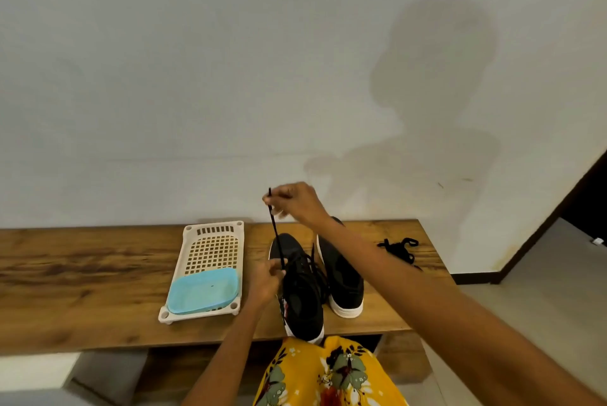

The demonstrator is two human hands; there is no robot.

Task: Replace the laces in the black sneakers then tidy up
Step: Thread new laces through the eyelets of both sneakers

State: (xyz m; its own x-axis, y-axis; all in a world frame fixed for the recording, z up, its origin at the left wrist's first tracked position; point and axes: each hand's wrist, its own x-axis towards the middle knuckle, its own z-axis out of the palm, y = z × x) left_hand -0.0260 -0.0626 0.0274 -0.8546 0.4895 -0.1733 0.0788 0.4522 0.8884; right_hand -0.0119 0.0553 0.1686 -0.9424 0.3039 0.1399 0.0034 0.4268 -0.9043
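Two black sneakers with white soles stand side by side on a wooden bench, toes toward the wall. The left sneaker has loose black lace across its tongue; the right sneaker shows no lace. My right hand is raised above the shoes and pinches the end of a black lace, drawn taut up from the left sneaker. My left hand rests against that shoe's left side, fingers pinching the lace at the eyelets. A second black lace lies bundled on the bench, right of the shoes.
A cream perforated plastic tray lies left of the shoes, with a light blue dish on its near end. A white wall rises right behind the bench. Yellow floral fabric covers my lap below the bench's front edge.
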